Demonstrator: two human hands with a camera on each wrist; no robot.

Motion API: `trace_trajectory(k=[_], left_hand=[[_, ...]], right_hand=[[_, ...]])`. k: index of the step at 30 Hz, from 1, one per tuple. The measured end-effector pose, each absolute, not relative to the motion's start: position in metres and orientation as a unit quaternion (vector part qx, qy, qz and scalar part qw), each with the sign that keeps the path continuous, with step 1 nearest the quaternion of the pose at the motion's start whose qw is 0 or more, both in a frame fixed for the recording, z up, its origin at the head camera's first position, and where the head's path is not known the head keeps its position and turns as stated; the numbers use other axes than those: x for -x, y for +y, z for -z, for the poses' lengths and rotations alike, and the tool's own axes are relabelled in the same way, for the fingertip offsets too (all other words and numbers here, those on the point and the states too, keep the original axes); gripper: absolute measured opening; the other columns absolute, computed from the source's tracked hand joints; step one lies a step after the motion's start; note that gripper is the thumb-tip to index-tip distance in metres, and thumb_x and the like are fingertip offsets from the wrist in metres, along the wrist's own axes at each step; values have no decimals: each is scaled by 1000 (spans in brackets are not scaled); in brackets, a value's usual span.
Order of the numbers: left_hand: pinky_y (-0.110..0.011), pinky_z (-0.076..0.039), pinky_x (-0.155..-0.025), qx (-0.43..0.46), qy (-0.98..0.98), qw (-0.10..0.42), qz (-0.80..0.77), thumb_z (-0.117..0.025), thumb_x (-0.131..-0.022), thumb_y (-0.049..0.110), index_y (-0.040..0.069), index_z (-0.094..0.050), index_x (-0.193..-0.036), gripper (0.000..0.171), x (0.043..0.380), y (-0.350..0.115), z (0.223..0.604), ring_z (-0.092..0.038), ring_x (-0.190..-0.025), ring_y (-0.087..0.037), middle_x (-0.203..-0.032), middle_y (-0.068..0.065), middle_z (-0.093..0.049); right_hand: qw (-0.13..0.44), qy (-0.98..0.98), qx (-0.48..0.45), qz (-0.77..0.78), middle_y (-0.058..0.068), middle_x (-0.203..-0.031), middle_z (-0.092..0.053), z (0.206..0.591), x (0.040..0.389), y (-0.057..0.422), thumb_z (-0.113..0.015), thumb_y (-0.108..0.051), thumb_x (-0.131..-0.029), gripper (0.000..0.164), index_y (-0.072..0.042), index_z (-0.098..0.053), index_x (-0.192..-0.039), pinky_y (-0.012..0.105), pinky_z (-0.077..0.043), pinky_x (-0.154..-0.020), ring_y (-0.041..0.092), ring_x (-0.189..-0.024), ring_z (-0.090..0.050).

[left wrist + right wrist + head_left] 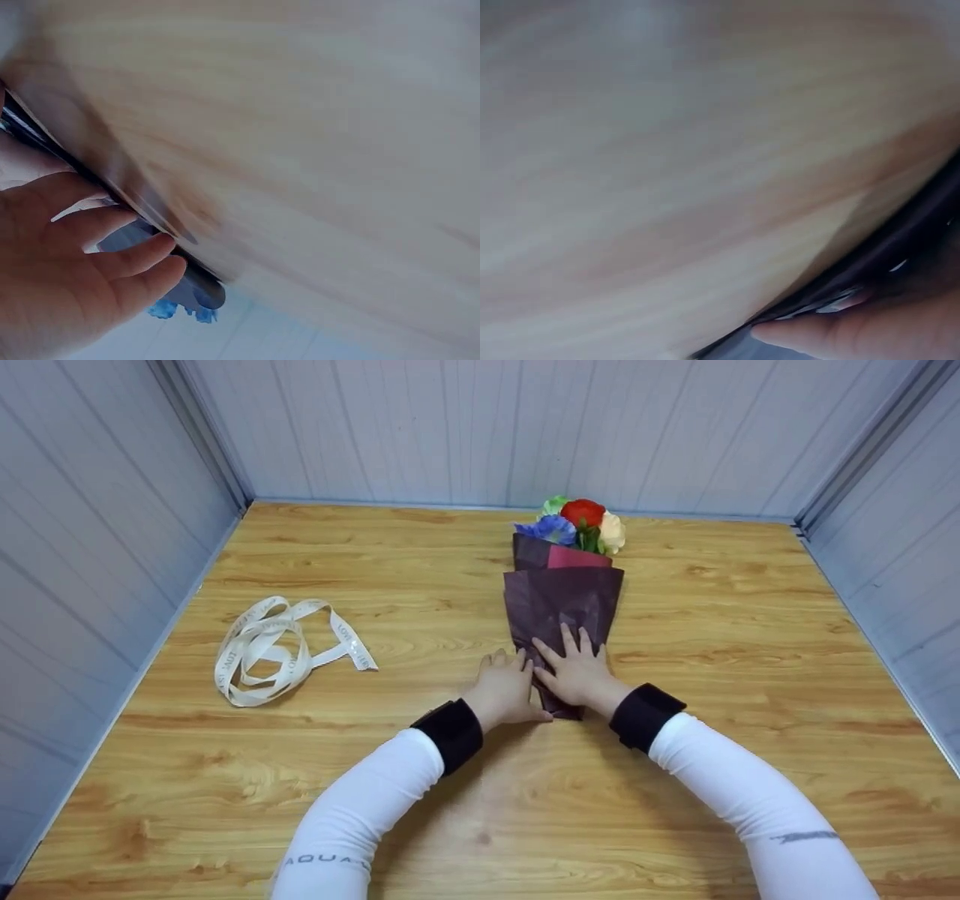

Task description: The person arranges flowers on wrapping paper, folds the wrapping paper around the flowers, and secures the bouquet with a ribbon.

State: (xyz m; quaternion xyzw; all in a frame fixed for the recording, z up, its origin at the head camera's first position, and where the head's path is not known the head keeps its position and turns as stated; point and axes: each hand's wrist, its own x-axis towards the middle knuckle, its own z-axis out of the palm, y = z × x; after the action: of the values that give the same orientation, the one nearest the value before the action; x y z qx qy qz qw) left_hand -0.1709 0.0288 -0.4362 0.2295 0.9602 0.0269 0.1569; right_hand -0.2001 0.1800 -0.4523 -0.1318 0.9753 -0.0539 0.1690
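A bouquet wrapped in dark purple paper (562, 596) lies on the table, its narrow end toward me. From its far end show a red flower (583, 513), a blue one (553, 531), a cream one (613, 532) and some green. My right hand (581, 673) rests on the lower wrapping with fingers spread. At the left edge of the paper, my left hand (504, 691) touches it with fingers extended, thumb near the bottom end. In the left wrist view, the fingertips (174, 262) lie along the paper's dark edge. The right wrist view shows only part of the right hand.
A loosely coiled white ribbon (227, 660) with printed letters lies on the left of the wooden table (720, 607). Grey panel walls (480, 427) stand behind the table and along both sides.
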Motion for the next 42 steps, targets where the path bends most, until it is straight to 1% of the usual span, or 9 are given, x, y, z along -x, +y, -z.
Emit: trace_trajectory(k=[6,10,14,18,25,30,34,38,42], left_hand=[[-54,-21,-112,-240,959,149,-28,-57,-80,69,5,-32,-147,96,177,48,438,-27,-139,-38,-155,-12,-27],[-52,-21,-113,-243,958,149,-24,-55,-80,69,7,-32,-147,95,181,60,438,-28,-139,-37,-155,-12,-26],[-54,-21,-112,-244,957,154,-19,-54,-80,70,8,-32,-148,94,184,71,437,-27,-140,-36,-156,-12,-24],[-56,-23,-111,-241,957,159,-20,-55,-81,69,7,-31,-148,94,186,80,435,-25,-141,-36,-156,-12,-24],[-52,-24,-111,-235,958,164,-3,-53,-80,72,9,-29,-149,96,191,94,437,-25,-141,-34,-157,-9,-23],[-52,-25,-111,-232,959,160,3,-52,-79,73,11,-26,-150,97,192,103,437,-26,-140,-36,-157,-8,-22],[-51,-25,-111,-227,963,148,3,-53,-79,73,12,-27,-150,97,190,114,437,-28,-140,-35,-156,-7,-25],[-50,-27,-110,-223,965,139,-4,-53,-78,72,13,-34,-148,93,188,124,437,-29,-139,-34,-155,-7,-27],[-49,-25,-111,-215,965,147,-6,-51,-79,74,15,-32,-148,93,188,128,438,-28,-140,-34,-156,-6,-25]], right_hand=[[168,976,123,63,24,-157,1,451,204,200,-33,-47,-100,57,-27,-19,-152,72,-7,-105,51,-141,1],[172,976,119,64,24,-157,1,449,206,211,-33,-46,-100,57,-27,-19,-152,71,-5,-106,52,-140,1],[173,976,116,67,25,-157,1,447,209,222,-33,-45,-101,57,-26,-19,-152,70,-4,-107,52,-140,2],[174,975,117,69,25,-156,2,448,212,231,-33,-44,-101,57,-25,-19,-152,70,-4,-107,51,-140,3],[174,976,113,68,27,-156,-1,449,217,241,-33,-44,-101,57,-23,-21,-152,71,-4,-106,53,-140,2],[167,978,86,90,29,-155,-5,447,219,244,-32,-40,-101,53,-21,-27,-150,76,-4,-101,57,-138,1],[141,981,71,115,33,-152,-11,444,220,245,-29,-40,-102,50,-15,-37,-145,78,-2,-99,62,-134,-2],[126,983,60,123,36,-150,-14,445,222,247,-29,-43,-102,52,-11,-42,-141,76,1,-101,64,-132,-3],[130,983,55,116,36,-150,-13,446,222,247,-27,-46,-102,55,-10,-40,-142,71,2,-105,64,-133,-3]])
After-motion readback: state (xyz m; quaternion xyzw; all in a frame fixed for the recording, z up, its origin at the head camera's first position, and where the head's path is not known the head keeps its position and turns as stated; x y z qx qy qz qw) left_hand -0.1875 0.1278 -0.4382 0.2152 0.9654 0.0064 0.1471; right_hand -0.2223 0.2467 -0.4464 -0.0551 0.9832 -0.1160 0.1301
